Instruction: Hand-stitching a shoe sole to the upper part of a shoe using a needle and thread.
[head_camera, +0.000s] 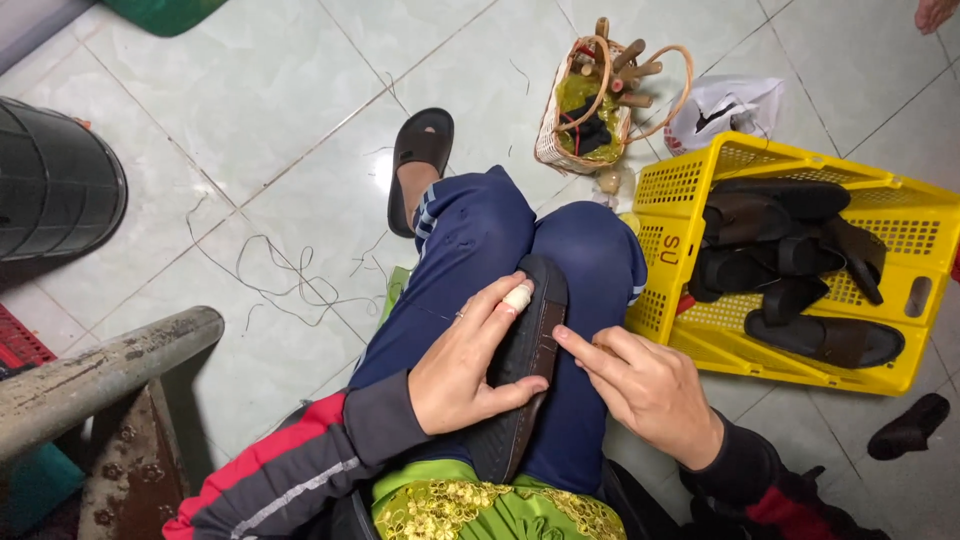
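Left hand (462, 368) grips flat dark rubber sandal sole (522, 368) on lap; right hand (640, 385) pinches its 3-o'clock edge. Looks light, bendy; hold edges.

Hidden and cut-off parts around the lap

The dark sole's (520, 370) lower end lies under the left hand (465, 365) and the green cloth (480, 505); a black bin (55, 180) is cut by the left edge; a foot (935, 12) barely shows upper right; thread between the fingers is too thin to tell.

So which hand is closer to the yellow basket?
The right hand. It rests on the knee just beside the yellow basket, while the left hand grips the dark shoe sole farther away.
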